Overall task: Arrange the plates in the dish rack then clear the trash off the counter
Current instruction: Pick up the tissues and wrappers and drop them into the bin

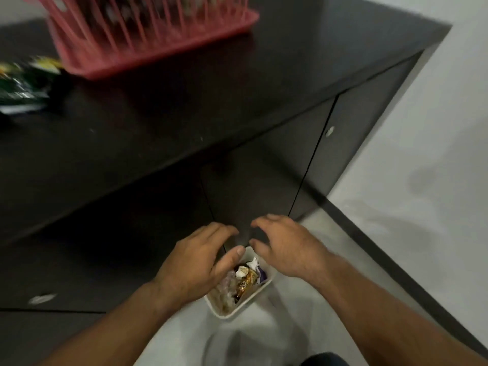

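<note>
Left hand (pixel 195 262) and right hand (pixel 287 247) hovered over the little white bin (pixel 237 311) on the floor (pixel 396 207), fingers loose, grabbing nothing. Wrappers (pixel 245 282) sat inside it. The pink dish rack (pixel 148 43) was at the back of the dark tabletop (pixel 211 101), with a blurry green packet (pixel 23 85) to its left.

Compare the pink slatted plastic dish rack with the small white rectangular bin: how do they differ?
The pink slatted dish rack stands on the dark counter; the small white bin sits on the pale floor. The rack's walls are open slats; the bin's are solid. The bin holds wrappers; the rack's contents are too blurred to tell. Both are open-topped.
</note>
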### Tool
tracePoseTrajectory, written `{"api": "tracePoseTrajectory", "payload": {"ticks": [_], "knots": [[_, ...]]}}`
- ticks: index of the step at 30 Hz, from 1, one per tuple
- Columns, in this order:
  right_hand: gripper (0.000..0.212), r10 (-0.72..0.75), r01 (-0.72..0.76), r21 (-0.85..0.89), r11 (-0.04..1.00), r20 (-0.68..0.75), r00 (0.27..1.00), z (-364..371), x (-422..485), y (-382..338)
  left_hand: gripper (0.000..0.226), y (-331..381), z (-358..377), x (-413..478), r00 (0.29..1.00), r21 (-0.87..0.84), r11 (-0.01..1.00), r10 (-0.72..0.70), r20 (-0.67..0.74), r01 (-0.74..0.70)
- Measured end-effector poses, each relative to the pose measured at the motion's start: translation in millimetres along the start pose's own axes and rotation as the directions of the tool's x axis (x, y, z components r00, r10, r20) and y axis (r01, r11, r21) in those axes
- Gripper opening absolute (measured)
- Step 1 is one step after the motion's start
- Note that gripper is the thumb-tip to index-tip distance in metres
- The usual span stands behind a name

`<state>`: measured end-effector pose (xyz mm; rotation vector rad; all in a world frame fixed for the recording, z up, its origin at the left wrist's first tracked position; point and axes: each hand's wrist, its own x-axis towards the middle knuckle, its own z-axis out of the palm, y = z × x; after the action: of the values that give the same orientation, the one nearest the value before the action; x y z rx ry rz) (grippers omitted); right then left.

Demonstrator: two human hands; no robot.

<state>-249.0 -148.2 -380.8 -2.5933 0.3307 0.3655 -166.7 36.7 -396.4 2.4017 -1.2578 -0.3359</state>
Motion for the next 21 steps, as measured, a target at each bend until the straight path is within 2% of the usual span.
{"api": "tracePoseTrajectory", "payload": {"ticks": [4, 10, 13, 21], "knots": [[0.048, -0.033, 0.032, -0.019, 0.999, -0.055, 0.998, -92.8, -50.3, -37.7, 0.054, 67.7, -101.8, -11.2, 0.998, -0.071, 0.996, 0.052, -0.031, -0.054], [0.048, -0.116, 0.106, -0.060, 0.993, -0.194, 0.974, -200.5, -109.9, -73.9, 0.051, 141.4, -210.4, -15.4, 0.995, -0.031, 0.999, 0.037, -0.091, -0.040], [0.048, -0.139, 0.125, -0.070, 0.990, -0.256, 0.957, -225.2, -123.0, -84.0, 0.049, 160.0, -236.0, -22.1, 0.995, -0.017, 1.000, 0.011, -0.097, -0.013], [0.049, -0.204, 0.187, -0.088, 0.978, -0.273, 0.940, -246.2, -130.3, -130.1, 0.055, 156.9, -273.8, -61.6, 0.982, -0.006, 0.995, -0.098, -0.159, 0.099]]}}
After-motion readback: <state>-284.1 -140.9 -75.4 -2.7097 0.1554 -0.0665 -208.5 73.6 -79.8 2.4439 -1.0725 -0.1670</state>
